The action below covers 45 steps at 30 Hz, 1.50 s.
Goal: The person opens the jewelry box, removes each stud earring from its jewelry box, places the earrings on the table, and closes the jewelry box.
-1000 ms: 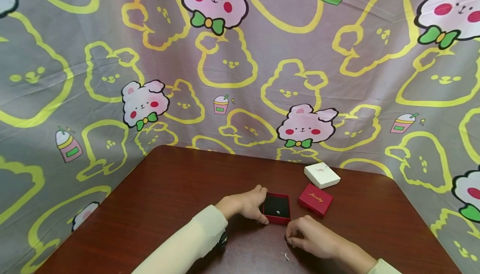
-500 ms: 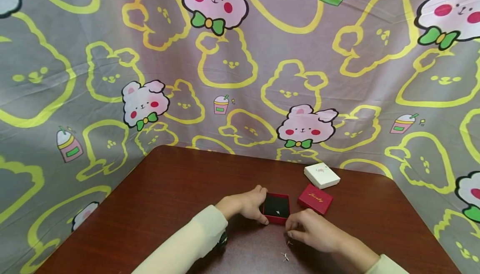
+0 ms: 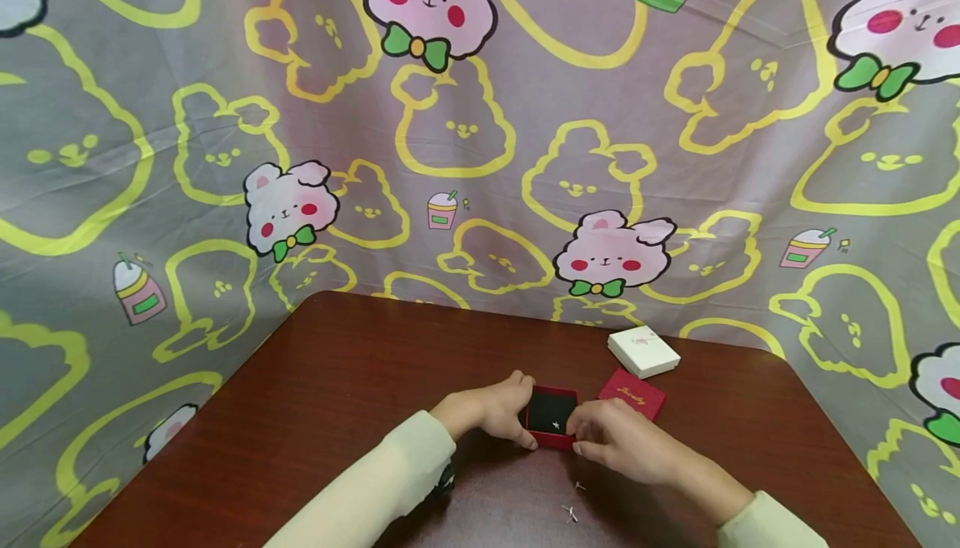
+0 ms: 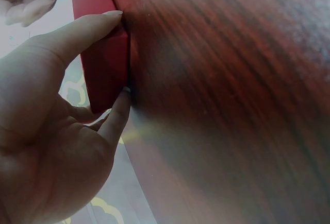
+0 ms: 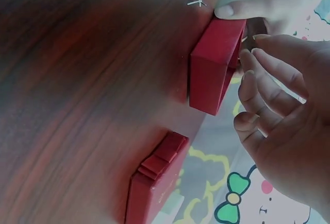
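Observation:
My left hand grips the left side of an uncovered red jewelry box, thumb at the near wall and fingers at the far side. The box has a black pad inside, with a small silver star on it. My right hand is at the box's right rim, its thumb and index finger pinched together; a sliver of a small silver piece shows between them, the rest hidden. On the table in front of the box lie two more silver pieces, one star-shaped and one smaller.
The red lid marked "Jewelry" lies right of the box, partly behind my right hand. Behind it is a white box. A cartoon-print cloth hangs around the dark wooden table.
My right hand has moved from the table up to the box's right rim, leaving the smaller silver piece in view on the table. My left hand stays on the box.

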### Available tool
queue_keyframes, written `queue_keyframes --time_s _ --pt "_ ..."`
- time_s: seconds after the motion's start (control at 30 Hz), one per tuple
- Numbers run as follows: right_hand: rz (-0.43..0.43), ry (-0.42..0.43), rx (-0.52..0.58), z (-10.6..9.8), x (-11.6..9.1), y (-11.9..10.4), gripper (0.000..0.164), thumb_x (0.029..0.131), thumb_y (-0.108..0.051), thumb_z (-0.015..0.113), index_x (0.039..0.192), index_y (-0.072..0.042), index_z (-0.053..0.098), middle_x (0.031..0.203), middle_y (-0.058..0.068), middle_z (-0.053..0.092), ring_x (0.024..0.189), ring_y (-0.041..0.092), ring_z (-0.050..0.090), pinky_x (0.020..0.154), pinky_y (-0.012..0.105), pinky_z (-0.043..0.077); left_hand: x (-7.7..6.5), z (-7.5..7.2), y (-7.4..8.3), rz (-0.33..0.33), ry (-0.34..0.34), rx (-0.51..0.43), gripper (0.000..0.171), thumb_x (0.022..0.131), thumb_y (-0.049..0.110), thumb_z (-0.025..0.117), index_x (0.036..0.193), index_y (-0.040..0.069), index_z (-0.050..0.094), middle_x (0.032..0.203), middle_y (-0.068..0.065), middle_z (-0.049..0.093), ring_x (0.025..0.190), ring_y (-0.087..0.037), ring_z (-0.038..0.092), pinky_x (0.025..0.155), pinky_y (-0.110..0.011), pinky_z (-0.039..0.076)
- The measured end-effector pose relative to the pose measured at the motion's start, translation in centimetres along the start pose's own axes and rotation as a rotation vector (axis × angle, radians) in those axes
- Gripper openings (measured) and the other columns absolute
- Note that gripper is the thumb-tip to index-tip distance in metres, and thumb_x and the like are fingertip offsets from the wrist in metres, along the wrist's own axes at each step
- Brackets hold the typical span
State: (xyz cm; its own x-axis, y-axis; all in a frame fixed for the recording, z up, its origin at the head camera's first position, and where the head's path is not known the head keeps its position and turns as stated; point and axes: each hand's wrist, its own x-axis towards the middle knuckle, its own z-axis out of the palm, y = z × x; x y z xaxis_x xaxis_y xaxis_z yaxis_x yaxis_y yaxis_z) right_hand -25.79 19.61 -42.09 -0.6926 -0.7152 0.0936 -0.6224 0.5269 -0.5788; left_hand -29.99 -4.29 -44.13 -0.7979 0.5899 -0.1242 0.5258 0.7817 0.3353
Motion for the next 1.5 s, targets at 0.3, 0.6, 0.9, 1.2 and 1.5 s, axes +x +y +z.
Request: queue_keyframes --time_s 0.3,0.6,0.9,1.2,1.5 --pt "-0.076 0.103 -0.089 -0.1 1.0 0.5 0.016 0.085 -0.002 0.078 0.097 -0.01 0.071 0.088 -0.002 0.065 0.071 0.001 0.055 0.063 0.023 0.05 0.1 0.0 -0.2 -0.003 -0.022 0.0 0.083 0.079 0.041 0.088 0.137 -0.001 0.045 0.118 -0.007 0.047 0.104 -0.013 0.054 0.098 -0.023 0.045" --pt "-0.063 0.12 -0.104 -0.1 2.0 1.2 0.021 0.084 -0.001 0.08 0.102 -0.005 0.072 0.089 0.0 0.066 0.07 0.006 0.055 0.061 0.023 0.048 0.1 0.0 -0.4 0.0 -0.027 0.0 0.08 0.079 0.04 0.088 0.135 0.0 0.046 0.115 -0.005 0.046 0.102 -0.012 0.053 0.096 -0.022 0.045" --pt "-0.059 0.072 -0.089 0.3 3.0 2.1 0.025 0.084 -0.004 0.081 0.108 -0.002 0.072 0.093 0.003 0.068 0.068 0.003 0.053 0.059 0.024 0.047 0.1 0.0 -0.3 -0.005 -0.029 0.002 0.078 0.079 0.041 0.088 0.133 0.001 0.046 0.114 -0.006 0.047 0.101 -0.012 0.053 0.094 -0.023 0.046" --pt "-0.097 0.022 -0.105 0.6 3.9 2.9 0.018 0.085 -0.005 0.079 0.103 -0.005 0.077 0.096 0.003 0.071 0.077 0.01 0.061 0.068 0.028 0.053 0.1 0.0 -0.3 -0.004 -0.032 0.007 0.08 0.08 0.041 0.087 0.135 0.001 0.046 0.117 -0.006 0.047 0.103 -0.012 0.054 0.095 -0.023 0.046" --pt "-0.133 0.005 -0.167 0.6 4.4 2.9 0.009 0.086 -0.005 0.079 0.093 -0.009 0.078 0.092 -0.004 0.07 0.087 0.012 0.065 0.08 0.033 0.055 0.1 -0.1 -0.2 0.01 -0.022 0.005 0.08 0.08 0.04 0.088 0.134 -0.001 0.047 0.115 -0.006 0.048 0.1 -0.012 0.053 0.094 -0.022 0.045"
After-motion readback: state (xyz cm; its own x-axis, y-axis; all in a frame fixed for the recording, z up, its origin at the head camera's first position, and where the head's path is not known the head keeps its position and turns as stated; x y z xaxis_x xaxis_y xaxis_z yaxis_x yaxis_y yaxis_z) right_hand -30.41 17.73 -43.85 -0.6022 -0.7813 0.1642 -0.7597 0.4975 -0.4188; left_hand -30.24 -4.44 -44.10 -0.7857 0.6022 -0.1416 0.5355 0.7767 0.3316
